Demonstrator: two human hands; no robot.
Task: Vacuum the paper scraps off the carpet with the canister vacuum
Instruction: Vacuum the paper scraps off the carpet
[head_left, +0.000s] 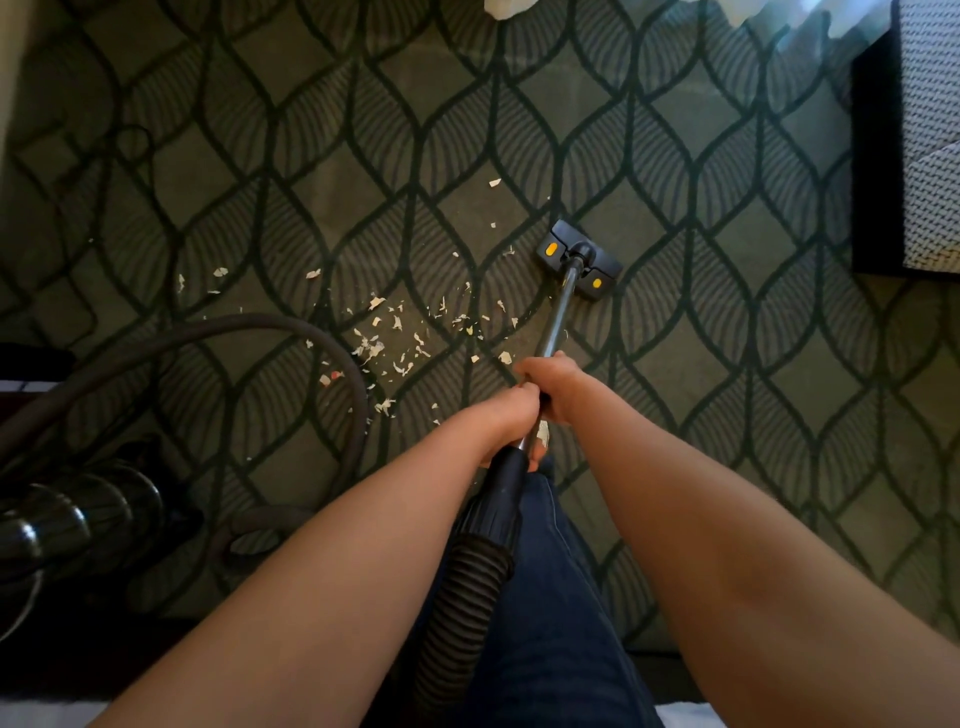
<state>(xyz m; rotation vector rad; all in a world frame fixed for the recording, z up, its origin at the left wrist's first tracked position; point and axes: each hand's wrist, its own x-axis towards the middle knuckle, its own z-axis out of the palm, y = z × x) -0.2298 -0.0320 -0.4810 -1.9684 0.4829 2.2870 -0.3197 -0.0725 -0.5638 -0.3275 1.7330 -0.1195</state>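
Both hands grip the vacuum wand (562, 306), a metal tube that runs forward to the floor head (578, 259), black with two yellow pedals, flat on the green leaf-patterned carpet (727, 364). My right hand (553, 384) holds the tube further forward; my left hand (506, 426) grips just behind it, above the black handle and ribbed hose (467, 566). Several white paper scraps (387, 338) lie scattered to the left of the wand and head. The black canister (72, 514) sits at the lower left.
The hose (270, 327) loops across the carpet on the left, close to the scraps. A dark furniture base with woven grey upholstery (914, 135) stands at the right edge. White fabric (506, 6) shows at the top. My leg in dark jeans (550, 597) is below the handle.
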